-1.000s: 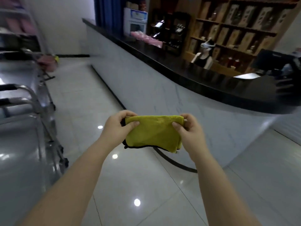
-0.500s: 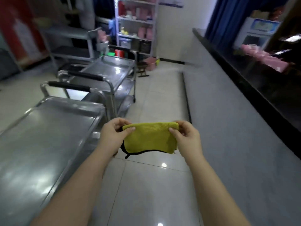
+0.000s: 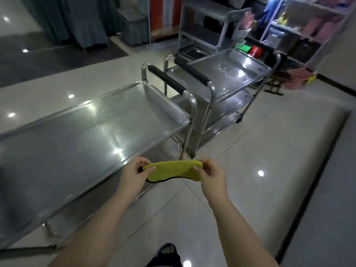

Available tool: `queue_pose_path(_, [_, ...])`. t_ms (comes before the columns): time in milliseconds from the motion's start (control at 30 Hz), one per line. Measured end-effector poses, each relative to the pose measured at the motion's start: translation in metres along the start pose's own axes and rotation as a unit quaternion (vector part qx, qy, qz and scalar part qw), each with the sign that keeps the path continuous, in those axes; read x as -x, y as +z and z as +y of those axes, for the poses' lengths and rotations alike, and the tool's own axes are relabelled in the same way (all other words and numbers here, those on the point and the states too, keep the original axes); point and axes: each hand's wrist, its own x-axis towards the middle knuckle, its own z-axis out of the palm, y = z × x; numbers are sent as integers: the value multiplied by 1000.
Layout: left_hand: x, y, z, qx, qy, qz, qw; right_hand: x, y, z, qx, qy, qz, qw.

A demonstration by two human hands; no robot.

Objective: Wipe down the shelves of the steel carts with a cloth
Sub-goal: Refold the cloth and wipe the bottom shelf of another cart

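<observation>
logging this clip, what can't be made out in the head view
Head view only.
Near cart: lower shelves mostly hidden under its top shelf; left end cut off by the frame edge.
Far cart: glare hides any dirt on its top.
Both ends of the cloth are covered by the left hand and right hand.
Rack items top right: too blurred to name.

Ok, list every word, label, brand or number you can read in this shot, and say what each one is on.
Nothing in this view can be read.
Red panel at the back: any lettering is too blurred.
Pink goods on the right-hand shelves: too blurred.
Green box and red object by the far cart: too small and blurred.
Cloth and near cart: no markings visible.
</observation>
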Motion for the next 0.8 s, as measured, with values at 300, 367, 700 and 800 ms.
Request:
queue_pose_path(300, [-18,43,-41,-59,-88,90,990,-99,-1,46,31,77,-175,981])
queue_pose_path(367, [-23,54,-49,-52,-98,128,986,-125,1,55,45,72,-221,972])
queue_pose_path(700, [-28,178,-130,-98,-216,196,951,-226,-6,159,149,32,-324,934])
queue_pose_path(800, [-37,212,-172,-46,-261,218,939,-233,-1,211,164,31,-306,937])
